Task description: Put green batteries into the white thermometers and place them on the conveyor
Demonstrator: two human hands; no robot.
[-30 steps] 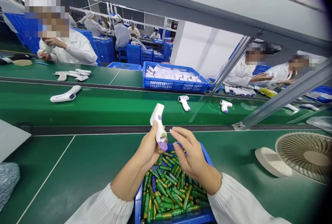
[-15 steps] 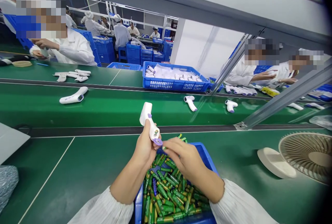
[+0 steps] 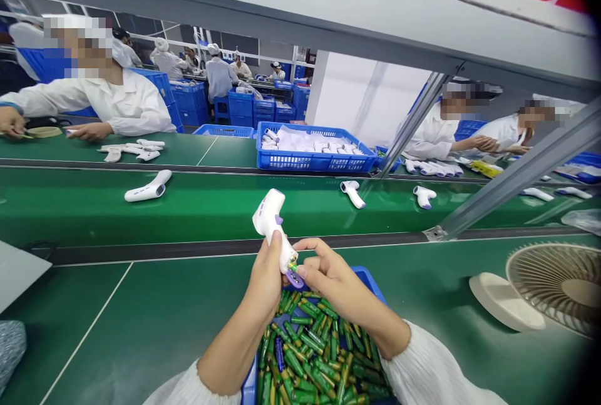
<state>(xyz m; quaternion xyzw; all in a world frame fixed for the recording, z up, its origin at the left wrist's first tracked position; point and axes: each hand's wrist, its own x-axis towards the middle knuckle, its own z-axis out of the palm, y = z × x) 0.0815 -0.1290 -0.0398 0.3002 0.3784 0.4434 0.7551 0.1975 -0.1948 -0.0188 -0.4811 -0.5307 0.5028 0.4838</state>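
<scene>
My left hand [image 3: 263,281] is wrapped round the handle of a white forehead thermometer [image 3: 269,215], which tilts with its head up and away from me. At the handle's lower end a purple battery cover [image 3: 295,278] hangs open. My right hand [image 3: 332,276] pinches a green battery [image 3: 293,265] at the handle's opening, its tip partly inside; the fingers hide some of it. Beneath both hands a blue bin [image 3: 370,281] holds many loose green-and-gold batteries [image 3: 305,345] and a dark blue one [image 3: 280,355].
Beyond the bench runs a green conveyor [image 3: 211,211] carrying several thermometers, including one at left [image 3: 149,187]. Across it stands a blue basket [image 3: 314,161] of thermometers. A beige fan [image 3: 558,286] stands right. A slanting metal post [image 3: 511,170] crosses the right side. Co-workers sit opposite.
My right hand has brought the battery to the handle's opening. The held thermometer has shifted slightly down and turned. Thermometers on the conveyor appear farther right. The co-worker at left has reached an arm out.
</scene>
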